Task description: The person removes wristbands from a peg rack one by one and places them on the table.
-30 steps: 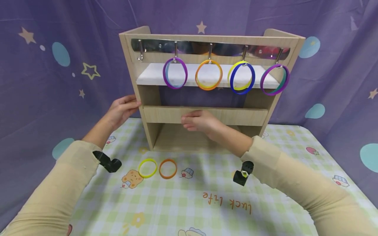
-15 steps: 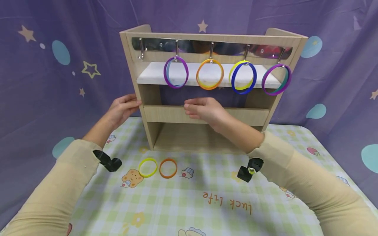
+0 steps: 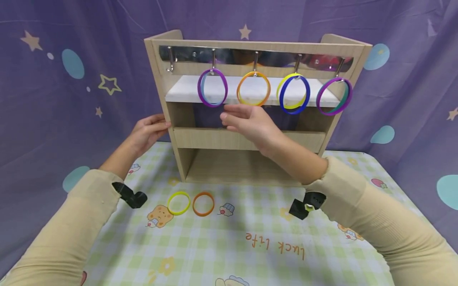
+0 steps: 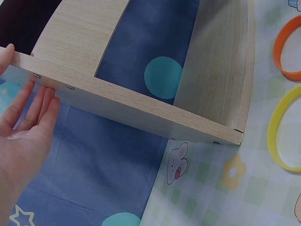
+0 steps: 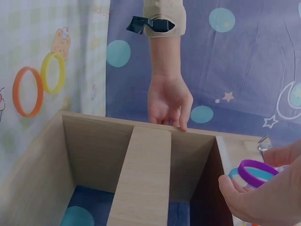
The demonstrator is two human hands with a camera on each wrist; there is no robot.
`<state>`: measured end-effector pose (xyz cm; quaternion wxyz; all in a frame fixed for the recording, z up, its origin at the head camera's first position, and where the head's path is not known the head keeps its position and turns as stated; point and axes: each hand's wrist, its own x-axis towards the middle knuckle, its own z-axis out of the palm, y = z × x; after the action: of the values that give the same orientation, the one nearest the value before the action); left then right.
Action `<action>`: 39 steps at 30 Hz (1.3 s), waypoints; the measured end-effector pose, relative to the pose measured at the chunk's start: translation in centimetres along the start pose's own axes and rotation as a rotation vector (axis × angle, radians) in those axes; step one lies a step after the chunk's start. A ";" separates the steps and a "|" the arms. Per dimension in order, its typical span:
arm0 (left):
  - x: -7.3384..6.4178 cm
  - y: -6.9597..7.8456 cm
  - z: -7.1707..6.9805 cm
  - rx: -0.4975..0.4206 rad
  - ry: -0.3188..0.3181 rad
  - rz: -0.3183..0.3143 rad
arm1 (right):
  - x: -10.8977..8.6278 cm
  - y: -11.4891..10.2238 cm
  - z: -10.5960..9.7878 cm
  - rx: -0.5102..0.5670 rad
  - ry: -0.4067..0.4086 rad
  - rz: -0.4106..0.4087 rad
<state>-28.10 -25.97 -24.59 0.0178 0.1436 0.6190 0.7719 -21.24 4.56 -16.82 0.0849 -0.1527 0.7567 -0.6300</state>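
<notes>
My left hand [image 3: 148, 131] rests on the outer left side of a wooden shelf [image 3: 247, 139], fingers against the panel and thumb at its front edge. In front of the shelf hovers my right hand [image 3: 254, 123], fingers loosely extended and holding nothing. It is just below the hanging bands and covers the bottom of an orange wristband [image 3: 239, 89]. A purple wristband [image 3: 199, 89] hangs left of that, a light blue one behind it. To the right hang a blue wristband [image 3: 308, 95] with a yellow one [image 3: 280, 93], then a purple wristband [image 3: 318, 97] with a teal one.
A metal hook rail [image 3: 232, 55] crosses the shelf's top; its leftmost hook [image 3: 171, 61] bears no band. On the checked tablecloth [image 3: 200, 246] lie a yellow wristband [image 3: 179, 193] and an orange wristband [image 3: 194, 204], side by side. A purple curtain [image 3: 107, 31] hangs behind.
My right hand has risen from the shelf's middle crossbar to just under the hanging wristbands. The left hand stays on the shelf's side.
</notes>
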 end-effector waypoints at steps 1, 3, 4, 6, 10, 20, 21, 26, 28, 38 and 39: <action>0.0 0.0 0.0 -0.007 -0.001 0.001 | -0.1 -0.1 0.1 0.005 0.003 -0.012; 0.0 0.0 0.0 -0.015 -0.003 0.003 | -0.2 -0.3 0.2 0.019 0.010 -0.034; 0.0 0.0 0.0 -0.012 -0.003 0.002 | -0.3 -0.4 0.3 0.022 0.014 -0.043; 0.0 0.0 0.0 -0.012 -0.004 0.000 | -0.3 -0.5 0.5 0.029 0.021 -0.053; -0.1 0.0 -0.1 -0.013 0.000 -0.006 | -0.4 -0.8 0.7 0.050 0.037 -0.056; 0.0 -0.1 -0.1 -0.007 0.005 -0.004 | 0.5 -1.2 1.5 0.014 0.183 -0.146; 0.0 -0.1 -0.1 -0.007 0.006 -0.003 | 0.6 -1.2 1.6 0.002 0.205 -0.161; 0.0 -0.1 0.0 -0.001 0.007 0.000 | 1.5 -1.3 1.9 -0.025 0.292 -0.233; -0.1 -0.1 0.0 0.000 0.009 -0.003 | 1.7 -1.3 1.9 -0.021 0.316 -0.255; -0.2 0.2 0.1 0.016 0.009 -0.025 | 2.1 -1.6 1.9 0.136 0.352 -0.339; -0.2 0.2 0.1 0.015 0.010 -0.029 | 2.1 -1.6 1.9 0.153 0.351 -0.344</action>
<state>-27.85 -25.92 -24.42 0.0247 0.1308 0.6270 0.7675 -22.43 1.84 -15.47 -0.1449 -0.1607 0.6727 -0.7075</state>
